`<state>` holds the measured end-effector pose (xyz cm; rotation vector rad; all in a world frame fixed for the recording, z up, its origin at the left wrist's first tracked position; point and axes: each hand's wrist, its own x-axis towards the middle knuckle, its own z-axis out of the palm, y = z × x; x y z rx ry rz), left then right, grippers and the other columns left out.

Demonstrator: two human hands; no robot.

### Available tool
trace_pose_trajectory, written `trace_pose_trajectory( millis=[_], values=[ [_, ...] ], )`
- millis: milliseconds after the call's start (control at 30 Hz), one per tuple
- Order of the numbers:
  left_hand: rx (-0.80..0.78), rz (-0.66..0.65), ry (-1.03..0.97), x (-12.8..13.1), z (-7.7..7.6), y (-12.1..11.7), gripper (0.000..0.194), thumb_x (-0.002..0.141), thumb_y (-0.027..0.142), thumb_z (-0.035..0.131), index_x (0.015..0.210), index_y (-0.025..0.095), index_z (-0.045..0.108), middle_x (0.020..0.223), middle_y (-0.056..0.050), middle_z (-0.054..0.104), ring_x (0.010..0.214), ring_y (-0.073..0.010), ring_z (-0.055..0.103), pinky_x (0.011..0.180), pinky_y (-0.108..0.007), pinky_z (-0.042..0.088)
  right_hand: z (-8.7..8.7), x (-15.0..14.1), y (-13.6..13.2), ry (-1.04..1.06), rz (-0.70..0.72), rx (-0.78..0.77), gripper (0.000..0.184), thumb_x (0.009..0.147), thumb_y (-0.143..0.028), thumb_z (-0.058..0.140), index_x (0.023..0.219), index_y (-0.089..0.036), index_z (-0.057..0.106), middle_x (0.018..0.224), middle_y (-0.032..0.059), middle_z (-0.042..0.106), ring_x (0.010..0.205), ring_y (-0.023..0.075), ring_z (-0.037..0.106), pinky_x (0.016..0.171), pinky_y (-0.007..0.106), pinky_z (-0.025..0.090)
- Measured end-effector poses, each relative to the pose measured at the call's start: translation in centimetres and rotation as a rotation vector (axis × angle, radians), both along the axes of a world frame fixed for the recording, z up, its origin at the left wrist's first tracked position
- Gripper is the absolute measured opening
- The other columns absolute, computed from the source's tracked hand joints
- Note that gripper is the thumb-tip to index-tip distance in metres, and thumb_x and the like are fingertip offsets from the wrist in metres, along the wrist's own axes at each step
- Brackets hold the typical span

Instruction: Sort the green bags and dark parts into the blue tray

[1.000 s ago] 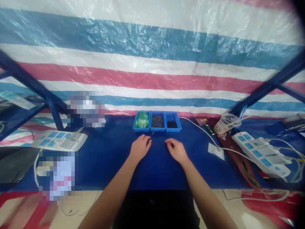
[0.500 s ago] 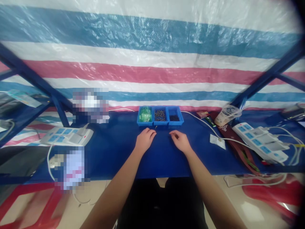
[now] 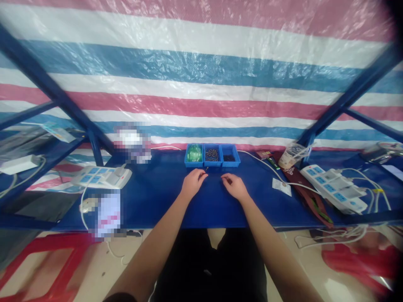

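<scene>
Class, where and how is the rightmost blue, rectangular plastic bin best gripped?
Probably pinch the rightmost bin by its right wall, right hand coming from the right: that wall has no neighbouring bin, while the left adjoins the middle bin.

No text, brand or number was legible. White markings (image 3: 287,171) on the maroon bag (image 3: 304,196), lying toward the right end of the tabletop (image 3: 157,188), were too small and blurred to decipher.

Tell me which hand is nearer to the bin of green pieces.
Left. The left hand is just in front of the bin of green pieces; the right hand is farther off to the right, in front of the rightmost bin.
</scene>
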<state>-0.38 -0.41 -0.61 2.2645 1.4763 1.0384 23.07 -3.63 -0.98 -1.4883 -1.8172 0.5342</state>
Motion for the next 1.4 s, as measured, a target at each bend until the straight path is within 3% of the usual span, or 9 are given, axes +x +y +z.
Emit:
trace_pose_trajectory(
  millis=[200, 533, 767, 867, 967, 1133, 1233, 1400],
  values=[
    [0.028, 0.047, -0.037, 0.2, 0.0, 0.3, 0.023, 0.094, 0.038, 0.053, 0.101, 0.022, 0.068, 0.099, -0.005, 0.071, 0.089, -0.0159, 0.065, 0.085, -0.028, 0.050, -0.3, 0.5, 0.2, 0.060, 0.025, -0.003, 0.027, 0.089, -0.034, 0.048, 0.098, -0.022, 0.070, 0.080, 0.0027, 0.068, 0.069, 0.0165, 0.061, 0.070, 0.029, 0.048],
    [0.047, 0.078, -0.158, -0.1, -0.6, 0.3, 0.022, 0.090, 0.038, 0.058, 0.096, 0.021, 0.071, 0.094, -0.003, 0.073, 0.076, -0.0133, 0.066, 0.077, -0.027, 0.054, 0.0, -0.1, 0.6, 0.110, 0.037, 0.002, 0.027, 0.089, -0.034, 0.051, 0.101, -0.020, 0.071, 0.077, 0.0024, 0.068, 0.066, 0.0155, 0.061, 0.068, 0.029, 0.050],
    [-0.028, -0.033, -0.230, 1.1, 1.6, 1.4, 0.026, 0.087, 0.044, 0.064, 0.102, 0.025, 0.074, 0.095, -0.002, 0.076, 0.076, -0.0145, 0.069, 0.077, -0.027, 0.056, 2.1, -2.5, 2.4, 0.394, 0.140, 0.028, 0.038, 0.087, -0.036, 0.059, 0.122, -0.022, 0.065, 0.101, 0.0066, 0.073, 0.084, 0.0179, 0.069, 0.080, 0.033, 0.056],
    [-0.042, -0.087, -0.229, 1.8, 2.0, 1.9, 0.022, 0.088, 0.041, 0.063, 0.100, 0.026, 0.074, 0.094, -0.001, 0.076, 0.076, -0.0142, 0.070, 0.076, -0.026, 0.056, 2.4, -3.4, 3.4, 0.539, 0.124, -0.026, 0.033, 0.086, -0.040, 0.062, 0.110, -0.020, 0.071, 0.091, 0.0065, 0.075, 0.079, 0.0189, 0.070, 0.078, 0.034, 0.057],
    [-0.074, -0.067, -0.264, 2.1, 1.4, 1.9, 0.020, 0.087, 0.040, 0.063, 0.097, 0.025, 0.074, 0.091, 0.000, 0.077, 0.076, -0.0150, 0.071, 0.077, -0.027, 0.057, 1.9, -4.1, 4.0, 0.639, 0.087, -0.095, 0.029, 0.082, -0.043, 0.066, 0.098, -0.019, 0.074, 0.082, 0.0056, 0.075, 0.074, 0.0192, 0.071, 0.075, 0.035, 0.059],
    [-0.137, -0.072, -0.381, 2.0, 0.2, 1.5, 0.023, 0.087, 0.042, 0.063, 0.098, 0.024, 0.074, 0.092, -0.001, 0.077, 0.076, -0.0161, 0.073, 0.078, -0.029, 0.060, 0.7, -4.7, 3.8, 0.782, 0.060, -0.174, 0.034, 0.074, -0.045, 0.073, 0.096, -0.019, 0.074, 0.084, 0.0048, 0.076, 0.069, 0.0173, 0.069, 0.069, 0.035, 0.060],
    [-0.168, -0.065, -0.435, 1.9, 0.0, 1.3, 0.024, 0.086, 0.042, 0.064, 0.099, 0.024, 0.073, 0.094, -0.001, 0.077, 0.076, -0.0164, 0.073, 0.078, -0.030, 0.061, 0.4, -4.9, 3.4, 0.849, 0.072, -0.196, 0.033, 0.072, -0.044, 0.076, 0.095, -0.020, 0.075, 0.090, 0.0056, 0.076, 0.074, 0.0179, 0.070, 0.071, 0.035, 0.060],
    [-0.182, -0.076, -0.429, 2.0, -0.2, 1.4, 0.025, 0.085, 0.042, 0.067, 0.100, 0.024, 0.074, 0.098, -0.001, 0.076, 0.087, -0.0185, 0.074, 0.089, -0.034, 0.060, 0.4, -4.8, 3.1, 0.851, 0.048, -0.180, 0.031, 0.074, -0.046, 0.074, 0.091, -0.020, 0.074, 0.084, 0.0051, 0.076, 0.072, 0.0187, 0.070, 0.070, 0.036, 0.060]
  ],
)
